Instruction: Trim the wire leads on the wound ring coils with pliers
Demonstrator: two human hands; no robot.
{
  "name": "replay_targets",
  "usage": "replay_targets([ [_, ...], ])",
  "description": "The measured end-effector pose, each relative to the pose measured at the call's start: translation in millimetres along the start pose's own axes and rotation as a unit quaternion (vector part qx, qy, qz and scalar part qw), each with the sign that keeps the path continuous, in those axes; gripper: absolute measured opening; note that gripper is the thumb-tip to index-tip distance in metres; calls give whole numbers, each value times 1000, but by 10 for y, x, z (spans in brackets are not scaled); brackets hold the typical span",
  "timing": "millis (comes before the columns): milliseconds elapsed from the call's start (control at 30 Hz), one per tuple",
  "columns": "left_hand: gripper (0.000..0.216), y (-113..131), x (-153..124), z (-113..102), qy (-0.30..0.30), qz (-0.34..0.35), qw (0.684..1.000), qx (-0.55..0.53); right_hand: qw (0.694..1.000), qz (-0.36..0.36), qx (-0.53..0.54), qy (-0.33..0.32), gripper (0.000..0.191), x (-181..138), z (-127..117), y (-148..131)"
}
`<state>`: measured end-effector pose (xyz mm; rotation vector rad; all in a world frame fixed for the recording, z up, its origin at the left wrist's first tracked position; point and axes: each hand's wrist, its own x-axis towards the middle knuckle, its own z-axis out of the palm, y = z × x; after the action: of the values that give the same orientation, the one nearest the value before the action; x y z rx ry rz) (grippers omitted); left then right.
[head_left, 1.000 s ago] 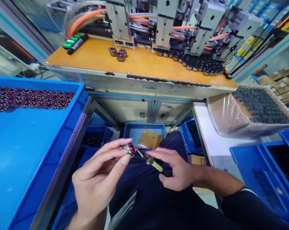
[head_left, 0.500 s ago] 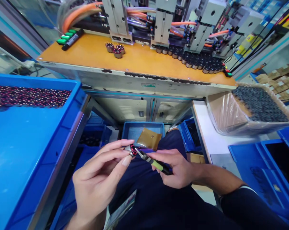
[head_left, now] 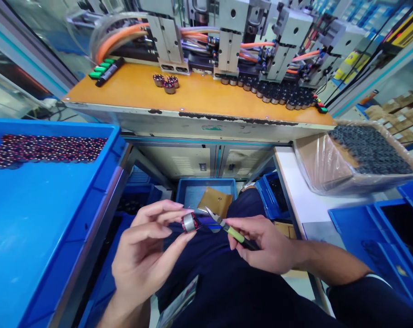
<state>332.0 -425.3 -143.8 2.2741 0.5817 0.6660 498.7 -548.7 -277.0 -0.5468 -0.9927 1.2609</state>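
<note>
Between the thumb and fingers of my left hand (head_left: 152,250) is a small motor stator (head_left: 189,222), a silvery ring with red windings showing at its ends. My right hand (head_left: 266,241) is closed around a pair of pliers (head_left: 232,231) with green and black handles. The pliers' pointed jaws aim up and left, a short gap from the stator. Whether those jaws are fully closed is too small to tell. Below both hands is a dark blue garment, and a brown sheet (head_left: 215,201) lies in a blue tray (head_left: 186,189) beyond them.
On the orange bench (head_left: 199,98) stand three stators (head_left: 169,86), green-capped markers (head_left: 105,70) and rows of dark cylindrical parts (head_left: 278,93). A blue bin (head_left: 56,205) with many stators is at left. At right, a plastic-lined carton (head_left: 329,168) holds dark parts.
The pliers have come away from the stator, moving right with my right hand. My left hand has turned the stator so its silvery side shows, and its fingers have shifted.
</note>
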Motion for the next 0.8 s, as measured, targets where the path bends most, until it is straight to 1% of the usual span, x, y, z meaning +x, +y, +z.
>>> replay_targets([
  [100,63,-19,0,37,9,13,1000,-23,999,-13,34,-18,80,-31,13,-75],
  [167,65,-32,-6,59,12,30,999,-11,998,-33,41,-24,89,-38,24,-99],
  [233,64,-42,-16,70,14,36,999,-7,998,-39,45,-26,92,-37,34,-109],
  [467,58,-15,-63,52,26,25,999,-12,996,-32,70,-40,91,-6,71,-144],
  [633,57,15,-102,64,27,10,1000,-11,996,-11,77,-41,90,2,100,-137],
  [800,58,42,-123,66,30,10,999,-11,995,-18,88,-43,90,14,117,-128],
])
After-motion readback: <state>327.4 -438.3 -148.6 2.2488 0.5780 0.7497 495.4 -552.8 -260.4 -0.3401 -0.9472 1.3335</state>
